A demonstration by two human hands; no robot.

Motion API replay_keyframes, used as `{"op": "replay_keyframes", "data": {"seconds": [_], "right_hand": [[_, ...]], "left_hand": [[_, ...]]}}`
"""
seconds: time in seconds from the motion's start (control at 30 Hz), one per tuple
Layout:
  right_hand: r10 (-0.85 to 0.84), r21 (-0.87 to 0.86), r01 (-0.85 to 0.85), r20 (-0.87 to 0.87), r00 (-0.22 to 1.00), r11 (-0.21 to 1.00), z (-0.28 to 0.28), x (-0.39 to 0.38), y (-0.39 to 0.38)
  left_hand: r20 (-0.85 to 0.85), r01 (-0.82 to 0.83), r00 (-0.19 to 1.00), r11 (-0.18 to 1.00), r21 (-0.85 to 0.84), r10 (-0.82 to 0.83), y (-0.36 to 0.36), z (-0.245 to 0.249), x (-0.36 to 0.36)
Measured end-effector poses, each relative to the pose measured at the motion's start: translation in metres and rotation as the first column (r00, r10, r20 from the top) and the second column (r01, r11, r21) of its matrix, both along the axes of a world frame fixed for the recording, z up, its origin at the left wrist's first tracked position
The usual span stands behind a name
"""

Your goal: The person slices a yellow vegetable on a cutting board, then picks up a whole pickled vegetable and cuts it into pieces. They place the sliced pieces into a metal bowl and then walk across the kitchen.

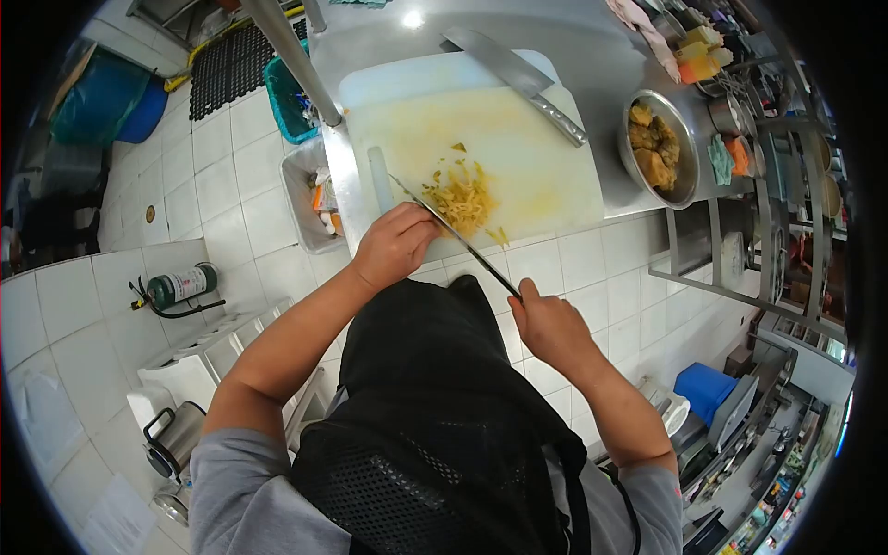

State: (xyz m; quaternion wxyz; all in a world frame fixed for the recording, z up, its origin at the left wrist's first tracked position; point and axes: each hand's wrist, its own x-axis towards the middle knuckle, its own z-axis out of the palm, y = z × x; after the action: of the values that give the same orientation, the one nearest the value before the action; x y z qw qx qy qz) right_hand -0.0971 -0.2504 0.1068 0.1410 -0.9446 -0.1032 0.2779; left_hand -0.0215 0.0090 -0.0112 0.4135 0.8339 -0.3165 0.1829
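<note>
The right hand (555, 324) was closed around the handle of a knife (467, 242) at the near side of the cutting board (536, 190). The knife ran diagonally, its tip over the board near the slot and its handle out past the near edge. Its blade was seen nearly edge-on, as a thin dark line.

The left hand (400, 242) was at the board's near edge, close beside the blade, with its fingers bent and drawn together. Their undersides were hidden, so whether they pinched any food could not be told.

The chopped yellow food (462, 196) lay in a loose pile on the board, just across the blade from the left hand. A few green bits lay at its far side, and some strips sat apart from it, nearer the right hand.

A larger knife (504, 63) lay flat across the board's far right part, its blade reaching past the far edge and its handle pointing toward the right edge. The board rested on the metal tabletop (592, 42). To its right, and apart from it, stood a metal bowl (685, 176) holding brownish-yellow chunks (653, 146).

A pale bin (298, 199) with refuse inside stood below the tabletop's left side, next to a teal basket (280, 92). A green fire extinguisher (183, 285) was farther left.
</note>
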Motion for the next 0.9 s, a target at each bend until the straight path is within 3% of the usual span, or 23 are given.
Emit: {"op": "replay_keyframes", "data": {"seconds": [0.17,0.43,0.63,0.7,0.83,0.9], "right_hand": [[-0.038,0.011,0.037,0.045,0.998,0.999,-0.054,0.004,0.014],[0.008,-0.002,-0.008,0.01,1.0,1.0,0.003,0.012,0.002],[-0.037,-0.037,0.037,-0.013,0.999,0.999,-0.037,-0.001,0.014],[-0.013,0.045,0.01,0.069,0.998,0.999,-0.042,0.012,0.023],[-0.003,0.028,0.004,-0.031,1.0,1.0,-0.002,0.024,0.019],[0.022,-0.008,-0.022,0.002,1.0,1.0,0.003,0.01,0.008]], "left_hand": [[-0.027,0.031,0.999,0.999,-0.027,-0.032,0.003,0.001,0.0],[-0.008,0.054,0.998,0.999,0.007,-0.054,0.005,0.002,0.0],[0.01,0.033,0.999,0.999,-0.028,-0.032,0.005,-0.002,-0.002],[0.026,0.029,0.999,0.999,-0.019,-0.028,0.007,-0.002,-0.002],[0.026,0.039,0.999,0.999,0.011,-0.04,0.005,0.0,-0.002],[0.047,0.026,0.999,1.0,0.008,-0.026,0.005,-0.001,-0.001]]}}
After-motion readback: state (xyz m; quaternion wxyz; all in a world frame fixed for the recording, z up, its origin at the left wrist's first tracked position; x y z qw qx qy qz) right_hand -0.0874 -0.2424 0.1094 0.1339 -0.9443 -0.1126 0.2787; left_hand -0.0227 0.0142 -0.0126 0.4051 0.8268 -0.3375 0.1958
